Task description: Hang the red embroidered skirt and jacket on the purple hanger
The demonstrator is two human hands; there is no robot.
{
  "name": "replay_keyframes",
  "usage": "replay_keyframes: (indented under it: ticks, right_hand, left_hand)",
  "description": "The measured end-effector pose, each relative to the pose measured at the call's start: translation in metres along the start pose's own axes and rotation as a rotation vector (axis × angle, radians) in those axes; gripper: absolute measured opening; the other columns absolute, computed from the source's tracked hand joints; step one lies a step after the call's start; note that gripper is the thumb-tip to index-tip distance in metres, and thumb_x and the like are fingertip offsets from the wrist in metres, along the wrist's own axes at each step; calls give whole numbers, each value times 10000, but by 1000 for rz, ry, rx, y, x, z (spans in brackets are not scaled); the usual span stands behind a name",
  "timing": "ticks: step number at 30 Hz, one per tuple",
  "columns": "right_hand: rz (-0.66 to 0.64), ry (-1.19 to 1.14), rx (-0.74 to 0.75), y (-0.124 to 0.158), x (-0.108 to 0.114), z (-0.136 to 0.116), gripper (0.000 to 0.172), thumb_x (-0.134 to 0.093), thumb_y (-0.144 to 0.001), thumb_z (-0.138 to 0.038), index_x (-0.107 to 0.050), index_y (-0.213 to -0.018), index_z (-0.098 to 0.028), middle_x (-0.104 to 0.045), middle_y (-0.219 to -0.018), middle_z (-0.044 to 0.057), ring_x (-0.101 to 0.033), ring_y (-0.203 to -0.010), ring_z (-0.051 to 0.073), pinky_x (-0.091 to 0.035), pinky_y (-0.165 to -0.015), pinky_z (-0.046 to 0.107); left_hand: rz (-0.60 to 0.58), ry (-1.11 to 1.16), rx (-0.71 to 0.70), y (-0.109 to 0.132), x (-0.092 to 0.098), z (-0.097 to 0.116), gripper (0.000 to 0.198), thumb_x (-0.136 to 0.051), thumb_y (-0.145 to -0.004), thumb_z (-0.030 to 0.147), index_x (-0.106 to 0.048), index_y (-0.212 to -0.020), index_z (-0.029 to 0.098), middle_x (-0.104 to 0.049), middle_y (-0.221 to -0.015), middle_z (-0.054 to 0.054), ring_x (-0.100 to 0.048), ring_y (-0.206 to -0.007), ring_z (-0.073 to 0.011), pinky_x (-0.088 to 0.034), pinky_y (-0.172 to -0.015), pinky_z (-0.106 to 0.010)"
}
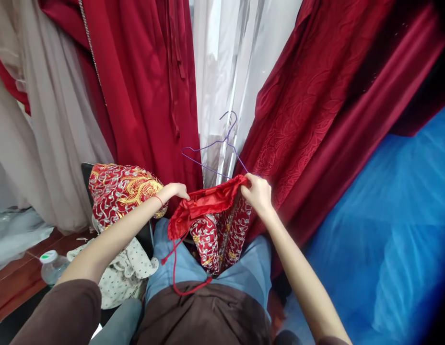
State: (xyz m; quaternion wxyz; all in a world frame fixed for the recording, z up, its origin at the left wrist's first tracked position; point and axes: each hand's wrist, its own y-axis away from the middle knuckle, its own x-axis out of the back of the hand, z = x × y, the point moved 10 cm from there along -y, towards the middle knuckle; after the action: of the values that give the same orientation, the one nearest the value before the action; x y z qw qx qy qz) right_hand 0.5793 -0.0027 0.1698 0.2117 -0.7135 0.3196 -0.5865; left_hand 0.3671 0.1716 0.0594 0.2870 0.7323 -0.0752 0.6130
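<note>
A red embroidered skirt (204, 244) with silver and gold patterning hangs between my legs, its plain red waistband (211, 201) stretched across my lap. My left hand (178, 190) pinches the left part of this waistband. At its right end, my right hand (257, 192) grips the cloth between thumb and fingers. A purple wire hanger (228, 139) stands just behind the waistband, its right shoulder running down to my right hand; whether those fingers also hold the wire is hidden. From the waistband a red drawstring (175, 268) dangles onto my lap.
Red gowns (146, 86) and a patterned dark red gown (309, 105) hang ahead. Blue tulle (395, 230) fills the right side. On the left, another red-gold embroidered garment (114, 191) lies over a dark seat, above dotted white cloth (118, 278) and a plastic bottle (53, 268).
</note>
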Motion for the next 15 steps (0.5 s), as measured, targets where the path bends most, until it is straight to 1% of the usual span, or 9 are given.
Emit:
replay_keyframes:
  ticks: [1, 3, 5, 7, 9, 11, 12, 13, 15]
  right_hand:
    - [-7, 10, 57, 0, 3, -5, 224, -504, -800, -196, -679, -939, -196, -704, -865, 61, -609, -752, 192, -343, -603, 259]
    - [-47, 60, 200, 4, 6, -17, 414, -467, -822, -147, -649, -1189, -202, -698, -1047, 70, -625, -784, 181, -384, -616, 252]
    - [-120, 191, 356, 14, 0, -29, 594, -416, -850, -91, -522, -1411, -255, -642, -1201, 76, -627, -774, 157, -397, -606, 247]
    - [-226, 368, 482, 26, -13, -35, 674, -385, -873, -52, -437, -1490, -320, -604, -1245, 87, -630, -772, 149, -387, -590, 246]
    - [-328, 509, 548, 35, -27, -32, 627, -390, -898, -54, -473, -1465, -308, -601, -1224, 113, -643, -823, 169, -376, -586, 251]
    - [-372, 591, 522, 35, -34, -20, 491, -391, -937, -95, -558, -1378, -231, -610, -1193, 140, -652, -847, 187, -365, -577, 261]
    - [-377, 613, 488, 32, -35, -13, 418, -388, -962, -131, -594, -1320, -194, -617, -1175, 146, -656, -837, 188, -358, -570, 264]
    - [-381, 625, 453, 29, -37, -4, 364, -383, -985, -175, -620, -1262, -167, -625, -1156, 147, -658, -819, 186, -350, -563, 265]
    - [-397, 637, 407, 26, -41, 10, 343, -368, -1018, -258, -651, -1176, -144, -639, -1112, 140, -661, -782, 178, -336, -548, 264]
  left_hand:
    - [14, -23, 45, -2, 0, -6, 385, -628, -827, 430, -757, -1083, 174, -726, -1205, -119, -682, -1078, -266, -500, -844, -271]
    - [85, -64, 112, 0, 12, -11, 356, -635, -826, 340, -752, -1101, 146, -708, -1222, -174, -671, -1119, -304, -499, -887, -315]
    - [173, -78, 132, 6, 33, -10, 382, -575, -858, 254, -709, -1185, 108, -665, -1275, -227, -639, -1182, -330, -484, -937, -364]
    - [304, -73, 135, 13, 62, -10, 415, -479, -908, 220, -649, -1269, 107, -631, -1316, -242, -620, -1213, -331, -479, -950, -387]
    - [461, -58, 109, 18, 89, -10, 418, -384, -958, 229, -614, -1291, 125, -648, -1280, -231, -644, -1174, -320, -496, -917, -384]
    - [575, -64, 43, 21, 103, -8, 414, -321, -993, 252, -590, -1279, 122, -680, -1196, -222, -678, -1104, -313, -513, -868, -370]
    - [600, -81, 1, 20, 104, -6, 410, -304, -1006, 266, -578, -1273, 117, -689, -1162, -219, -687, -1080, -312, -515, -850, -365]
    - [600, -108, -46, 17, 102, -4, 408, -294, -1018, 286, -565, -1271, 116, -694, -1140, -216, -691, -1069, -312, -514, -841, -362]
    - [574, -158, -138, 11, 91, 0, 413, -322, -1028, 383, -554, -1249, 123, -703, -1102, -207, -694, -1059, -316, -506, -835, -355]
